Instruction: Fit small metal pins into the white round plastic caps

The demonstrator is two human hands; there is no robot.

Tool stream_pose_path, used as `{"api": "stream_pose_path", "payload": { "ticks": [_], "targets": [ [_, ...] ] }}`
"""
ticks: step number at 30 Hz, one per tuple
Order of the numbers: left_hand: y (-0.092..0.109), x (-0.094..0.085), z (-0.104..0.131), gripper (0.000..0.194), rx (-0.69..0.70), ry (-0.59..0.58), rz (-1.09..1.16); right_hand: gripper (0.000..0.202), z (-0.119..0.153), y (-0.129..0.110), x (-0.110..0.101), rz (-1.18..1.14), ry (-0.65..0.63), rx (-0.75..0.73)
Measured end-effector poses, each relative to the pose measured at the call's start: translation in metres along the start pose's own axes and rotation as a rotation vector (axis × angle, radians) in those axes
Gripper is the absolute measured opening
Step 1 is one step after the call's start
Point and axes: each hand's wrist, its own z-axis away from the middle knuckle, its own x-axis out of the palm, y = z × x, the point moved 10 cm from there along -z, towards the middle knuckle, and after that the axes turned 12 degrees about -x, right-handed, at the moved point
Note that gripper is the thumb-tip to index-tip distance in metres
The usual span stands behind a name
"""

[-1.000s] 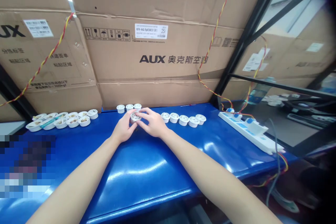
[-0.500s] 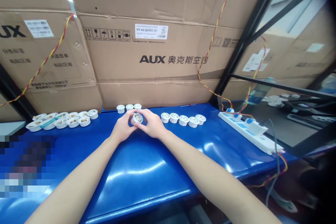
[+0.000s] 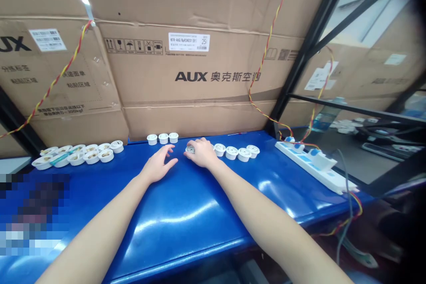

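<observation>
Cup [image 3: 190, 149] now in right grip [image 3: 201, 152] alone

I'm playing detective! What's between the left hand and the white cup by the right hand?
Just bare blue tabletop between left hand and white cup, in the head view.

A single head-worn view takes in the scene, looking forward and down from the near side of the blue worktop [image 3: 173, 213], above the person's forearms, which reach in from the near edge of view. It faces the cardboard boxes [image 3: 149, 93] along the far side, close enough for their large print to read clearly. The left hand [image 3: 157, 165] and the right hand [image 3: 202, 153], with its white cup [image 3: 190, 149], lie near mid-view. Coverage is wide, reaching the power strip [image 3: 316, 168] and black metal frame [image 3: 299, 62] at right, where the outer edge darkens.
</observation>
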Motion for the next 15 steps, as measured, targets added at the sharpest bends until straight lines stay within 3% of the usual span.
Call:
{"api": "stream_pose_path", "payload": {
  "ticks": [3, 10, 15],
  "targets": [
    [0.002, 0.003, 0.001, 0.047, 0.016, -0.025, -0.004, 0.036, 0.001, 0.010, 0.004, 0.009, -0.036, 0.055],
    [0.007, -0.007, 0.001, 0.040, 0.044, 0.044, -0.029, 0.037, 0.003, 0.026, 0.005, 0.041, -0.039, 0.139],
    [0.000, -0.010, -0.001, 0.024, 0.024, 0.069, -0.099, 0.062, 0.005, 0.032, -0.003, 0.016, 0.041, 0.157]
  ]
}}
